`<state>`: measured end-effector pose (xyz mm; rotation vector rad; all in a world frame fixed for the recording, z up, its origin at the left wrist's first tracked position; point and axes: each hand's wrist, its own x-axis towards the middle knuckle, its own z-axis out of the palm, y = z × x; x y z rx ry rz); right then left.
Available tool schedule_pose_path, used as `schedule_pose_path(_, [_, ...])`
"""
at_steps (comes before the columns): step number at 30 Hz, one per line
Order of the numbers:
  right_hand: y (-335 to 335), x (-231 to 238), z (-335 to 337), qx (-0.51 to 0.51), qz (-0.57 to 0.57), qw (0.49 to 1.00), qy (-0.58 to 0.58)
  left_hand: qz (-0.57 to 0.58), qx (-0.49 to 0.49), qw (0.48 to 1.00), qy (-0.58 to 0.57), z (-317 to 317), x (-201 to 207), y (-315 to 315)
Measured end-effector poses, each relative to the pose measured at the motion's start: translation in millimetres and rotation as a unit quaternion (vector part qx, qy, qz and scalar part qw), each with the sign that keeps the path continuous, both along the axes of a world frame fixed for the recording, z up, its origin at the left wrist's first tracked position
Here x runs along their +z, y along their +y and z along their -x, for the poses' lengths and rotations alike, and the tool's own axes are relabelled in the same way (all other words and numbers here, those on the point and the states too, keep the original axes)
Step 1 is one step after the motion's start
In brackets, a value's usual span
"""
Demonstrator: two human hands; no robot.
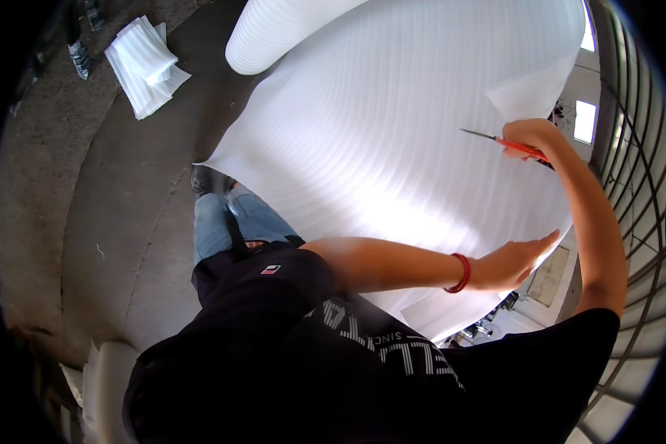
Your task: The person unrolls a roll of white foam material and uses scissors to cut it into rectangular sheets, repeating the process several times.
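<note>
A large white ribbed foam sheet spreads in front of me, its surface curving toward the right edge. My right hand is closed round the orange handles of a pair of scissors, whose dark pointed blades face left over the sheet. The blades look closed together. Just beyond that hand, a corner of the foam is folded over in a flap. Lower down, my left hand, with a red bracelet at the wrist, lies with fingers stretched out along the sheet near its right edge.
A thick white foam roll lies at the far side, beside the sheet. Several cut foam pieces are piled on the grey floor at the far left. Metal bars stand along the right. More pale rolls show at lower left.
</note>
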<state>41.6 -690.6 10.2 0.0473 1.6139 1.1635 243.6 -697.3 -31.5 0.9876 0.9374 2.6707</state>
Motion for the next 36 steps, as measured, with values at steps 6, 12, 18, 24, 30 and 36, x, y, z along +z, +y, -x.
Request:
schedule_pose_path(6, [-11,30,-10,0.032,0.021,0.999,-0.015,0.082,-0.096,0.987,-0.098,-11,-20,-17])
schedule_pose_path(12, [-56,126,-76,-0.06,0.235,0.955,0.172,0.117,-0.161,0.956,-0.215,-30,-85,-14])
schedule_pose_path(18, [41,105,-156,-0.349,0.397,0.721,0.448,0.051,-0.017,0.907,-0.417,19,-195,-50])
schedule_pose_path(24, [127,-46,-200,-0.483,0.529,0.448,0.535,0.584,0.226,0.78,-0.002,92,-219,-53])
schedule_pose_path(30, [86,-123,-206,-0.474,0.603,0.315,0.559,0.472,-0.111,0.866,-0.122,95,-95,-53])
schedule_pose_path(36, [95,-79,-225,-0.511,0.54,0.484,0.461,0.41,0.037,0.907,-0.094,59,-122,-54])
